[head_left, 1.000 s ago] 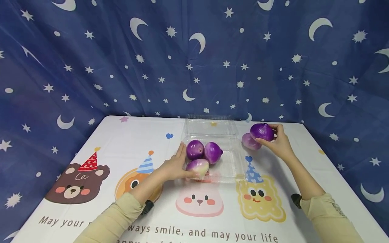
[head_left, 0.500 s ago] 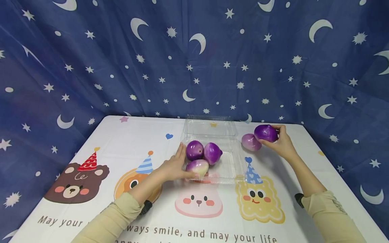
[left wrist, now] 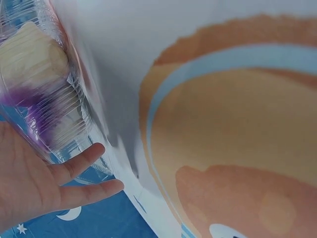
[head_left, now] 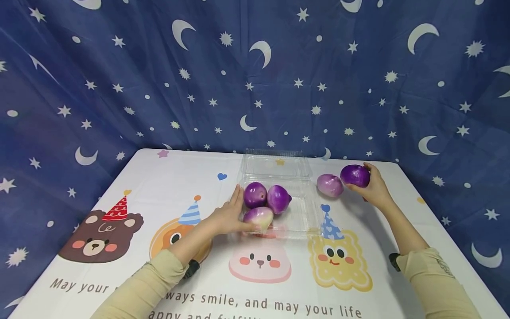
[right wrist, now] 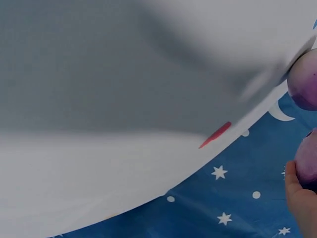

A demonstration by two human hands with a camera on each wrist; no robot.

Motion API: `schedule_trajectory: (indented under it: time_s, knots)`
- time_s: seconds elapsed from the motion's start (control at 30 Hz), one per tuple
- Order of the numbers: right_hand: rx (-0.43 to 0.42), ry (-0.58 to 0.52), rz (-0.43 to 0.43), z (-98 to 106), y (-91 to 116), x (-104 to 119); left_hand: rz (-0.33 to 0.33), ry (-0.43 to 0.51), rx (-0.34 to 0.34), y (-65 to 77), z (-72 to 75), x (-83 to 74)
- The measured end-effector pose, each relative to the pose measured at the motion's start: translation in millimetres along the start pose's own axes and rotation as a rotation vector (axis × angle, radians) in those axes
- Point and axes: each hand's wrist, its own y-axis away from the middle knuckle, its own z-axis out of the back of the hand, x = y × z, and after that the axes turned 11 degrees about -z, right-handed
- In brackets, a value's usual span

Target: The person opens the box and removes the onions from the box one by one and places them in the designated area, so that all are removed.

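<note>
My right hand (head_left: 375, 189) grips a dark purple onion (head_left: 355, 176) at the table's back right; in the right wrist view, part of that onion (right wrist: 307, 161) shows above my fingers at the right edge. Just left of it, a paler purple onion (head_left: 330, 185) lies on the table. My left hand (head_left: 226, 218), fingers straight and spread, rests against the left side of a clear plastic clamshell box (head_left: 304, 215). Inside its left half sit a round purple onion (head_left: 255, 195), a second purple onion (head_left: 279, 199) and a purple-and-cream onion (head_left: 259, 218) near my thumb.
The box's clear lid (head_left: 275, 166) lies folded back toward the rear edge. A white tablecloth (head_left: 191, 177) with printed cartoon figures and lettering covers the table. Behind it hangs a blue curtain (head_left: 215, 88) with moons and stars.
My right hand has shifted to the right with the dark purple onion, which no longer overlaps the paler one. My left hand and the box stay in place.
</note>
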Motion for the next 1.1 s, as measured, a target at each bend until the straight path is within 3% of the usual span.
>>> schedule_trajectory:
  time_s: [0.2,0.6,1.1]
  knots:
    - [-0.009,0.031,0.013,-1.4,-2.9,-10.1,-0.001,0.000,0.000,1.5,0.8,-0.9]
    - [-0.003,0.042,-0.052,-5.2,-9.4,-25.5,0.001,-0.011,0.001,0.0,0.3,-0.7]
    - [0.085,0.078,-0.147,-10.8,-17.7,-33.0,0.007,-0.007,0.000,0.3,1.2,-0.2]
